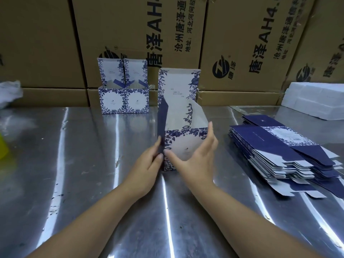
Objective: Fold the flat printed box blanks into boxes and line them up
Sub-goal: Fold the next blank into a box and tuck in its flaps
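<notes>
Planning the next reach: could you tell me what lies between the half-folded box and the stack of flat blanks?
Only bare steel tabletop separates the half-folded box and the stack of flat blanks, per the head view.

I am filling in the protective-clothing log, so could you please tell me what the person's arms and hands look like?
The left forearm and right forearm are bare as far as the view reaches, with no sleeve in sight. The left hand and right hand wear no gloves, and no ring, watch or bracelet shows.
</notes>
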